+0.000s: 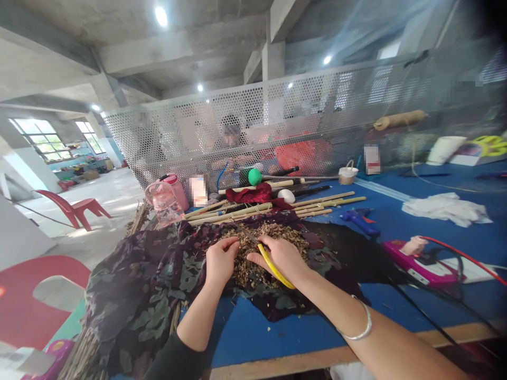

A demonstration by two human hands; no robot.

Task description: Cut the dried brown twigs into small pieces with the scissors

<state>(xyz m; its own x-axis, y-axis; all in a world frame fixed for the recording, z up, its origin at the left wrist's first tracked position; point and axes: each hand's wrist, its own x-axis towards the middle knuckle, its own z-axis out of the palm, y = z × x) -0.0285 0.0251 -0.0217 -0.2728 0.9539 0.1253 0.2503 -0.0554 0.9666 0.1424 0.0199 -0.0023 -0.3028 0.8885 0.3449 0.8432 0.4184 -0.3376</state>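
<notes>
A loose pile of dried brown plant bits (253,269) lies on a dark cloth with a grey-green leaf pattern (154,285). My right hand (283,258) grips scissors with a yellow handle (271,266); their blades point up and left over the pile. At the pile's left edge, my left hand (222,261) is closed, thumb and fingers pinched together. Whatever they pinch is too small or hidden to make out. Behind the pile lie several thin bamboo sticks (336,201) and a dark red cloth (253,194).
A blue glue gun (361,220), a magenta power strip (420,264) with cables and white gloves (446,208) lie on the blue table (222,338) at right. A pink bottle (174,191) stands back left. A perforated metal screen (317,111) runs behind; people sit beyond it.
</notes>
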